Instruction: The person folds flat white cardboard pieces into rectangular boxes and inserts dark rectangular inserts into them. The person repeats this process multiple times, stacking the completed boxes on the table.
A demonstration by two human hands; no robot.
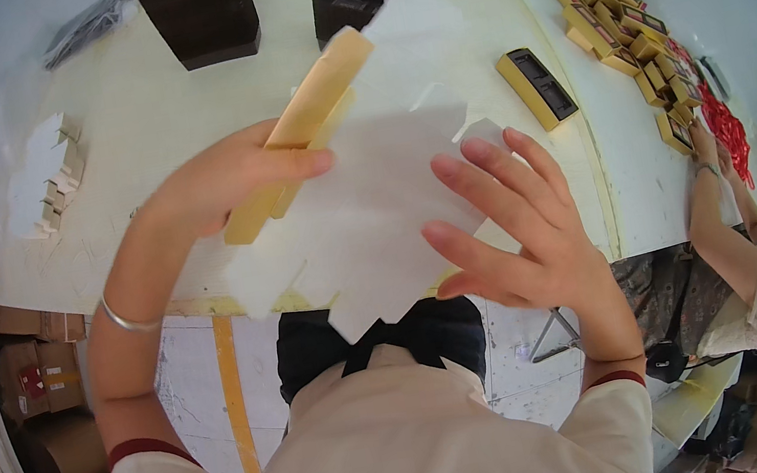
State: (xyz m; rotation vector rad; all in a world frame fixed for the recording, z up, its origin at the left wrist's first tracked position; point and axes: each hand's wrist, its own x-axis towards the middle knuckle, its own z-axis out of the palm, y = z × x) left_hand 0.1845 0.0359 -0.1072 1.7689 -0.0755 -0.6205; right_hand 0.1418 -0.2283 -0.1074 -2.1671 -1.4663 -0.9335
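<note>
- Left hand (226, 181), centre-left of frame: fingers closed around a long tan cardboard box piece (302, 130), held tilted so its upper end points toward top centre.
- Right hand (520, 224), centre-right: fingers spread open, palm steadying a white die-cut paper sheet (367, 228) that lies under the tan piece.
- Pale worktable (179, 100): dark block (199, 12) at top, stack of white cut sheets (43, 181) at left.
- Open gold tray box (538, 87), right of centre.
- Rows of gold boxes (617, 20), upper right, near another person's forearm (716, 213).

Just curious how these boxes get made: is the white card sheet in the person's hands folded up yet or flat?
Mostly flat: the white card sheet lies spread, tabs out, under the right hand.
</note>
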